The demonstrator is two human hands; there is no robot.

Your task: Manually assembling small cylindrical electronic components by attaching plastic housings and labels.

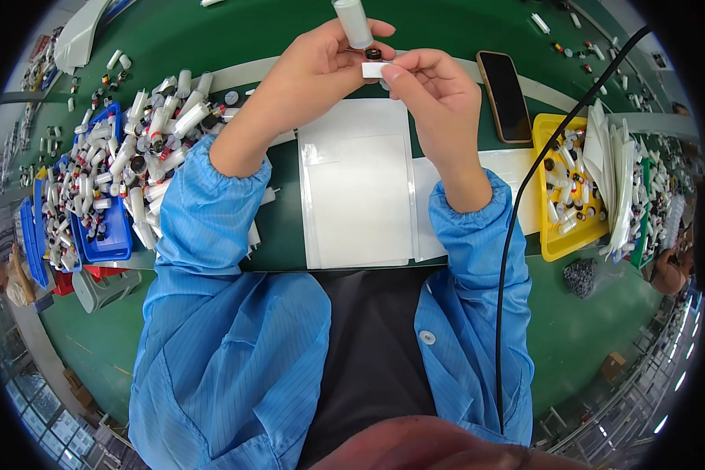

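The left hand [321, 66] grips a small white plastic tube with a dark cap [355, 25], held up above the green table [446, 23]; the right hand [435, 90] pinches a small white rectangular label [374, 70] against the tube's capped end [374, 54]. This looks like the labelling step; pressing it flat calls for steady alignment; heaped white tubes fill the blue tray [113, 235], a black phone [504, 95] lies beside the yellow tray [547, 129]

factory assembly bench | green worktable [211, 31] | part bins [111, 235] | blue smock [227, 337]
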